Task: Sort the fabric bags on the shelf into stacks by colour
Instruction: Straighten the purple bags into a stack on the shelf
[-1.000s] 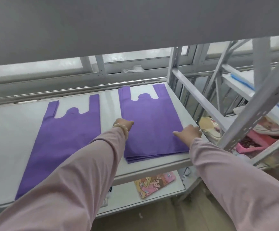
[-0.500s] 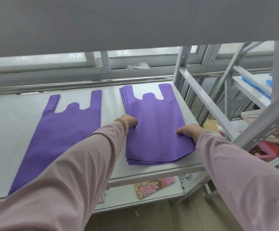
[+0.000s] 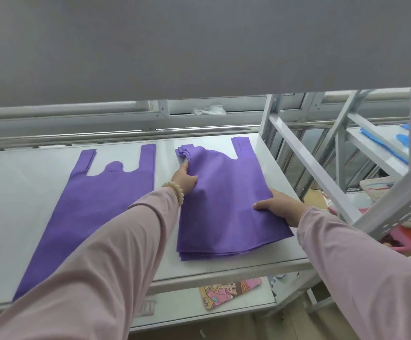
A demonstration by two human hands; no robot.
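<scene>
Left hand (image 3: 185, 179), right hand (image 3: 281, 207) now gripping purple stack (image 3: 224, 217).

Single head-worn wide-angle view, looking forward and down onto the shelf (image 3: 15, 197) from its front edge, near, underside of the upper board (image 3: 199, 45) filling the top half.
</scene>
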